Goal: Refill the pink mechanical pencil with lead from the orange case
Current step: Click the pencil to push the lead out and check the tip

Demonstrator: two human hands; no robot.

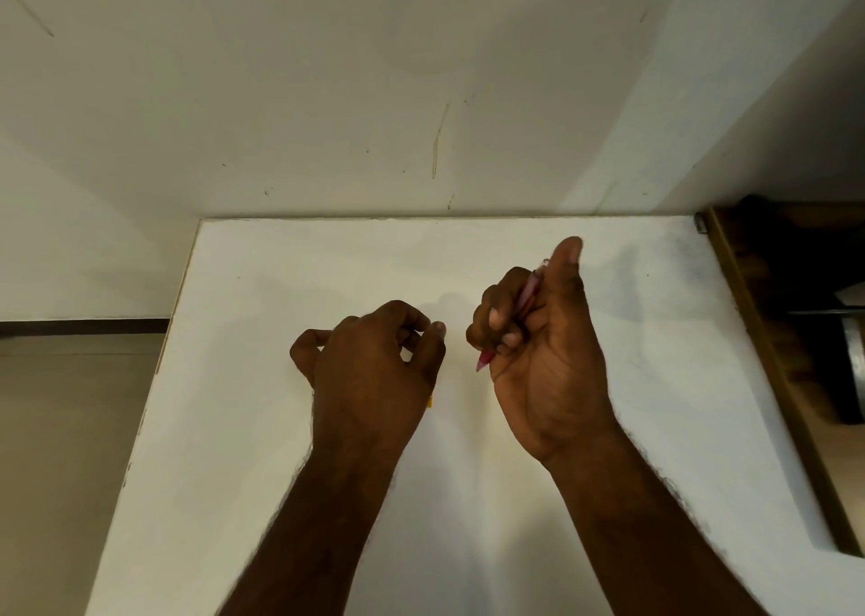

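Note:
My right hand (538, 349) is closed around the pink mechanical pencil (528, 295), thumb pointing up. The pencil runs through the fist, its pink tip (483, 361) poking out below the fingers toward the left. My left hand (374, 367) hovers over the white table (468, 498) just left of it, fingers curled and pinched together. A small sliver of the orange case (429, 401) shows at the hand's lower right edge; the rest is hidden under the hand. Whether the pinched fingers hold a lead I cannot tell.
The table stands in a corner, with white walls (374, 100) behind and to the right. A dark wooden shelf or frame (772, 358) borders the table's right side. The floor (61, 428) lies beyond the table's left edge.

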